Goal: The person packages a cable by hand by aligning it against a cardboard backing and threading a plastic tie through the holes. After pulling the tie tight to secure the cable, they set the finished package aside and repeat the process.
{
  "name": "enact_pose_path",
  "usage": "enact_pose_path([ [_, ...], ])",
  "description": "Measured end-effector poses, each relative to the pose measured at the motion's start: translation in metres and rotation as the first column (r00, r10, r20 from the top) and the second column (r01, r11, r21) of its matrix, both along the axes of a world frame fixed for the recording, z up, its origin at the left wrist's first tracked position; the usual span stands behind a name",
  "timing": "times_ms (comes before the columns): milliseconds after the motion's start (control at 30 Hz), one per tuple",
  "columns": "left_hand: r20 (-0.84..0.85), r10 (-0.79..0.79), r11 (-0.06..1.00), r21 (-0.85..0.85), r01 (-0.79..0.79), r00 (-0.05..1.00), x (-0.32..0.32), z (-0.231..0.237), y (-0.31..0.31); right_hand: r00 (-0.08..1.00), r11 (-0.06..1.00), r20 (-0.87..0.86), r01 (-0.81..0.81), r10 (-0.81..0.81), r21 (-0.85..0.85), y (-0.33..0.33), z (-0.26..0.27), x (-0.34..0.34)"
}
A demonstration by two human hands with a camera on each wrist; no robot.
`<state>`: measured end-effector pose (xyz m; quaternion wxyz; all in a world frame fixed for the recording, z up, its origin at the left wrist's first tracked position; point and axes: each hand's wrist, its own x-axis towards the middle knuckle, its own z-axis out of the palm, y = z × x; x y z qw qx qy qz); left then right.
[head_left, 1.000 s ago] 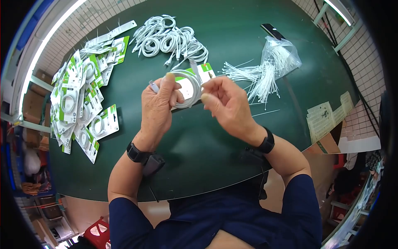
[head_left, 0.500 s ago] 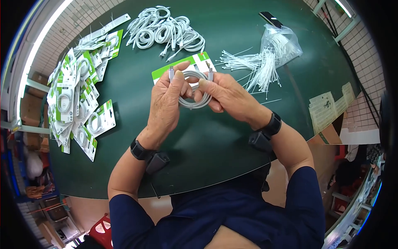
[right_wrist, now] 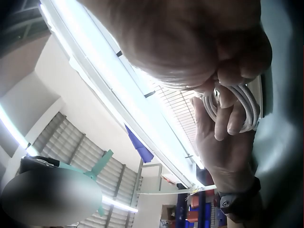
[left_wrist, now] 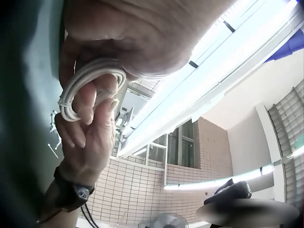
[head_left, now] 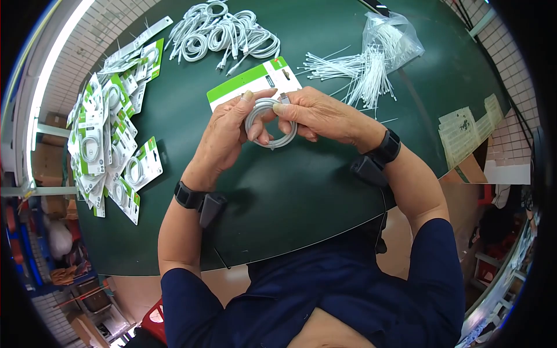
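A broad dark green table (head_left: 278,203) fills the middle of the frame, with a heap of white-and-green carded cables (head_left: 93,124) at its left. A flat green-and-white cardboard card (head_left: 252,78) lies just above centre, beyond the hands. The left hand (head_left: 226,127) pinches the left side of a round, pale grey coil of cable (head_left: 283,141) at the centre. The right hand (head_left: 325,116), a second ago only at the coil's edge, now grips its right side beside a small silver connector (head_left: 284,99); the work seems to have reached steadying the bundle two-handed.
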<state>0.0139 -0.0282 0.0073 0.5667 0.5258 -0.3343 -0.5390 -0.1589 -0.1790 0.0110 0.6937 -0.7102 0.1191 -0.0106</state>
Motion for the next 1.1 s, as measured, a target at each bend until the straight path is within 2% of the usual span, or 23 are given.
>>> enact_pose_path([
  [100, -0.178, 0.132, 0.99, 0.073, -0.12, 0.975, -0.002, 0.002, -0.002, 0.998, 0.99, 0.034, -0.039, 0.044, -0.133, 0.0, -0.002, 0.001],
  [133, -0.178, 0.134, 0.99, 0.068, -0.124, 0.975, -0.001, 0.0, -0.002, 0.998, 0.989, 0.034, -0.043, 0.048, -0.138, 0.0, -0.002, 0.001],
  [233, 0.128, 0.007, 0.999, -0.042, -0.002, 0.992, 0.001, -0.008, -0.001, 0.989, 0.964, -0.015, -0.144, 0.144, -0.225, -0.001, -0.004, 0.0],
  [267, 0.128, 0.008, 0.999, -0.043, -0.002, 0.992, 0.0, -0.009, -0.001, 0.989, 0.963, -0.015, -0.144, 0.145, -0.227, -0.001, -0.004, 0.0],
  [367, 0.49, 0.111, 0.994, -0.043, -0.103, 0.865, -0.014, 0.005, -0.001, 0.987, 0.919, 0.0, -0.148, 0.159, -0.365, 0.003, -0.006, -0.001],
  [533, 0.334, 0.131, 0.991, -0.048, -0.121, 0.934, -0.009, -0.008, -0.002, 0.991, 0.903, 0.014, -0.116, 0.134, -0.414, 0.006, -0.004, 0.001],
  [633, 0.205, 0.123, 0.992, -0.063, -0.112, 0.971, -0.004, -0.005, -0.003, 0.997, 0.972, -0.019, -0.083, 0.08, -0.218, 0.003, 0.005, 0.001],
  [800, 0.203, 0.097, 0.994, -0.069, -0.085, 0.974, -0.002, -0.008, -0.002, 0.998, 0.986, -0.004, -0.065, 0.065, -0.156, 0.003, 0.001, 0.0],
  [900, 0.277, 0.106, 0.994, -0.032, -0.101, 0.955, 0.001, -0.012, -0.005, 0.998, 0.981, -0.027, -0.059, 0.055, -0.183, 0.003, -0.005, 0.002],
  [1100, 0.304, 0.071, 0.997, -0.003, -0.073, 0.95, 0.004, -0.013, -0.005, 0.999, 0.984, -0.038, -0.008, 0.001, -0.176, 0.01, -0.007, 0.004],
])
